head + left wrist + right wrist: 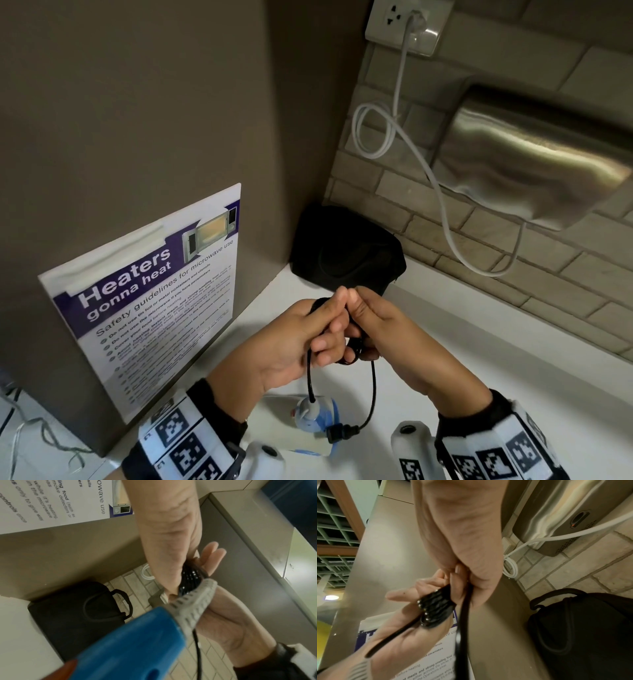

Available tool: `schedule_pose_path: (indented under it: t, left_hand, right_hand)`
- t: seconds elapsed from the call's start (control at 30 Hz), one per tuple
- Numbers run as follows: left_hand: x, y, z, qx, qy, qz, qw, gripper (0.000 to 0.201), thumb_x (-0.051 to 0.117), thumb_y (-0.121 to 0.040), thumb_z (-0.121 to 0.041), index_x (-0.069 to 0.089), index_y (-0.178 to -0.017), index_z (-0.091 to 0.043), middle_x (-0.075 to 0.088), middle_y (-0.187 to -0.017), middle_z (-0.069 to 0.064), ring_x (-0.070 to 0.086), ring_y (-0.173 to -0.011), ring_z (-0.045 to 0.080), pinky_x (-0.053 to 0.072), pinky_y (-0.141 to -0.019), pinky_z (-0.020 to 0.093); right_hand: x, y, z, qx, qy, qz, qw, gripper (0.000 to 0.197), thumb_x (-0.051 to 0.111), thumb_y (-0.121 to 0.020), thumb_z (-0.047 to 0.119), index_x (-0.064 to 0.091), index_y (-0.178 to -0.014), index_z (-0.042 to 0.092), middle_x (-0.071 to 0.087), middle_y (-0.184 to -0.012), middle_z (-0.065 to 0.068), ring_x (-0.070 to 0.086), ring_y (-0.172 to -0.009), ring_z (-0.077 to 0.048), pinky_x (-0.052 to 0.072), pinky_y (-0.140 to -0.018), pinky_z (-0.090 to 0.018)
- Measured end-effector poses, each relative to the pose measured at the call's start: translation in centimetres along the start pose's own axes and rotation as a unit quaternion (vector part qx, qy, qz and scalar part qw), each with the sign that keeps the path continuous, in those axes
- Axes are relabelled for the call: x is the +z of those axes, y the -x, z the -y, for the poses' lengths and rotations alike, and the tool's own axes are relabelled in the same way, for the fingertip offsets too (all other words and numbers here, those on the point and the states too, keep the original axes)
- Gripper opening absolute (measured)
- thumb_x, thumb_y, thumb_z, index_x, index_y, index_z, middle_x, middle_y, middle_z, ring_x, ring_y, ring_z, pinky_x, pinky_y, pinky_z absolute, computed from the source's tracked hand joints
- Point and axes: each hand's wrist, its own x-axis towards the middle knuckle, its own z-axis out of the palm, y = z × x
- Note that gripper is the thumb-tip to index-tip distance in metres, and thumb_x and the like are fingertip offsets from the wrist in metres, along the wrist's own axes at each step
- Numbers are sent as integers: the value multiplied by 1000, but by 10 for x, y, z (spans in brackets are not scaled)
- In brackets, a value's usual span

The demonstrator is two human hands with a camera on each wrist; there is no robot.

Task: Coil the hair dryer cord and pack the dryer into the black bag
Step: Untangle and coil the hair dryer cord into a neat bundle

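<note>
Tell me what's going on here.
A person is winding the dryer's black cord into a coil. The left hand holds the coil while the right hand pinches the loose cord beside it. The plug hangs free. The dryer lies on the counter; the black bag sits in the corner.

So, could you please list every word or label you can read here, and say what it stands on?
"Heaters gonna heat": headline of the poster on the grey wall.
"Safety guidelines for microwave use": line beneath that headline.
"strong-smelling food", "pacemakers": fragments of the poster's bullet points, right wrist view.
Remaining bullet text: too small or blurred to read.
Wrist bands: square coded markers only; tiny characters unreadable.
</note>
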Motion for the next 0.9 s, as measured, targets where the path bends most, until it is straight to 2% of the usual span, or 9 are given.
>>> schedule_pose_path:
  t: [0.17,0.3,0.37,0.47,0.53,0.6,0.7,0.8,0.9]
  left_hand:
    - [4,0,0,-16,142,24,989,41,38,-93,-44,49,-67,-15,29,-41,-10,35,-40,7,52,-67,22]
    - [2,-3,4,-5,179,43,983,39,39,-97,-36,54,-68,-14,27,-41,-11,34,-38,4,51,-66,24]
    - [1,-3,3,-1,143,25,989,41,40,-97,-37,51,-64,-14,25,-39,-10,32,-34,3,49,-61,23]
    - [-3,-1,0,6,58,23,998,43,42,-95,-40,46,-60,-15,24,-38,-10,29,-32,3,47,-59,21]
    - [-3,-1,0,1,27,14,1000,43,42,-95,-40,43,-60,-15,25,-38,-9,31,-34,4,48,-59,19]
    - [-2,-4,2,3,17,-5,1000,39,44,-93,-39,44,-63,-15,29,-42,-8,40,-40,7,51,-66,21]
    - [-5,-8,7,16,37,-14,999,28,47,-93,-34,51,-76,-13,36,-51,-6,51,-55,11,52,-80,27]
    - [-5,-9,14,38,18,-40,998,23,45,-97,-28,50,-81,-12,41,-61,-5,52,-65,11,50,-76,21]
    - [4,-8,20,84,-129,-105,982,30,42,-98,-32,50,-70,-26,47,-60,-12,50,-66,6,43,-70,16]
  right_hand:
    - [-2,1,0,6,-43,-10,999,35,35,-99,43,52,-81,18,43,-58,7,49,-52,-11,35,-61,-30]
    - [-3,0,-2,21,-41,-25,999,36,36,-94,48,55,-83,20,44,-57,7,45,-61,-19,35,-61,-27]
    - [-3,1,-1,34,-54,-18,998,38,37,-94,49,58,-84,19,45,-59,7,41,-64,-21,34,-57,-23]
    - [-6,6,3,58,-98,36,993,40,41,-93,48,69,-86,20,46,-63,7,31,-53,-10,29,-51,-19]
    - [-11,7,3,62,-95,54,992,40,43,-92,48,70,-88,18,44,-62,7,32,-55,-11,27,-50,-19]
    - [-14,3,2,63,-90,32,993,41,48,-89,49,63,-91,12,39,-58,7,32,-63,-17,26,-49,-18]
    - [-15,-2,-5,74,-107,-24,991,35,50,-88,50,51,-78,17,35,-54,7,23,-66,-21,26,-47,-18]
    - [-13,-4,-9,69,-112,-46,990,37,45,-93,50,44,-70,20,28,-55,7,16,-69,-24,26,-48,-19]
    - [-10,-2,-6,64,-82,-60,993,39,40,-97,47,42,-68,21,25,-54,7,15,-64,-20,23,-53,-25]
